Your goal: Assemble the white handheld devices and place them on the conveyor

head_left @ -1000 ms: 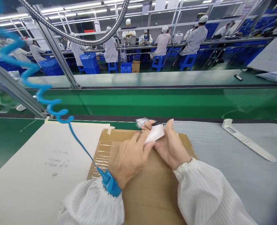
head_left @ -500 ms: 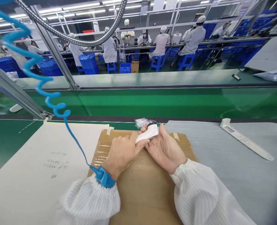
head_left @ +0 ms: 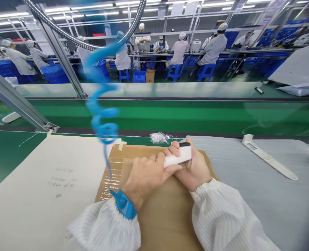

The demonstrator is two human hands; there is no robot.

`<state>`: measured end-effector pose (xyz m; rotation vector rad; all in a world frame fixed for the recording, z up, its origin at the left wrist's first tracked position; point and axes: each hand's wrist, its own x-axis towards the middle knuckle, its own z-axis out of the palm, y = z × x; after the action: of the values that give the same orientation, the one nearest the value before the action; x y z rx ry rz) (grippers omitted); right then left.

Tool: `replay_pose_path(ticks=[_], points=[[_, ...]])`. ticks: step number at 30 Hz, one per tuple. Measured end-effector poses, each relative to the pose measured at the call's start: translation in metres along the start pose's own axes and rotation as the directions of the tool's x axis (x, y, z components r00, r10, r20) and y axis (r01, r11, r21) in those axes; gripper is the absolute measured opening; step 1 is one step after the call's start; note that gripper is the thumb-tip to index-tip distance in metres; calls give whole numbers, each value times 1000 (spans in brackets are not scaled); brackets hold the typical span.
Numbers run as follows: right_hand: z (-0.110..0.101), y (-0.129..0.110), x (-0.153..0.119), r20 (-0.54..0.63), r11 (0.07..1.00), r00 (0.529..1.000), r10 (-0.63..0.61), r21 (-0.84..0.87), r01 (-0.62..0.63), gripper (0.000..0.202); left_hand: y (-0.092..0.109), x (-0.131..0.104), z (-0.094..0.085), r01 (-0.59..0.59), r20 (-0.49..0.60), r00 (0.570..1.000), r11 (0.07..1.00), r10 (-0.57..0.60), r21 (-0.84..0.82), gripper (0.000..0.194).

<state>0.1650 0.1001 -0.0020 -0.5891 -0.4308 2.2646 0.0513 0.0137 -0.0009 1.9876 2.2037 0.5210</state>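
Both hands are on a small white handheld device (head_left: 179, 156) with a black end, held above a brown cardboard sheet (head_left: 167, 216). My left hand (head_left: 146, 174), wearing a blue wrist strap (head_left: 125, 205) with a coiled cord, is closed around the device's lower left part. My right hand (head_left: 196, 167) wraps its head from behind and the right, fingertips showing on its upper left side. The palms and fingers hide much of the device. Beyond the hands lies a bunch of clear plastic wrap (head_left: 160, 137).
A long white plastic part (head_left: 269, 158) with a rectangular window lies on the foam sheet (head_left: 235, 195) at right. White paper with writing (head_left: 26, 195) covers the left side. A green conveyor (head_left: 170, 114) runs behind, and the blue coiled cord (head_left: 102, 104) hangs in front.
Both hands have moved slightly right with the device, which has turned. My right hand's fingers have closed further around it. The blue coiled cord has swung right.
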Motion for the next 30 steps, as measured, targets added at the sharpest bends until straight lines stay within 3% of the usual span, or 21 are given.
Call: replay_pose_path(ticks=[3,5,7,15,20,23,25,28,30], points=[[3,6,0,115,991,993,20,-134,-4,24,-14,0,-1,85,-193,976,992,-101,-88,53],[4,14,0,165,980,986,25,-198,8,20,-18,-1,0,21,-327,942,985,-77,-172,51],[5,24,-1,179,971,983,41,-240,4,20,-16,-2,0,-59,-377,926,974,-28,-217,49],[3,32,-7,191,971,981,26,-237,20,16,1,-2,-4,-178,-419,901,977,113,-119,30],[0,25,-1,180,970,983,39,-242,6,19,-12,-2,-2,-147,-345,937,958,54,-248,35],[-3,18,7,89,985,996,-26,-167,41,24,-28,2,-3,14,-188,978,930,-89,-369,40],[-5,13,11,31,989,998,-61,-134,64,32,-37,6,-7,173,14,979,796,-203,-580,33],[-7,10,14,40,989,999,-9,-149,15,38,-44,11,-17,384,328,920,329,-215,-863,30],[-8,9,14,44,987,999,22,-162,-15,37,-47,14,-24,433,407,889,95,-211,-896,24]])
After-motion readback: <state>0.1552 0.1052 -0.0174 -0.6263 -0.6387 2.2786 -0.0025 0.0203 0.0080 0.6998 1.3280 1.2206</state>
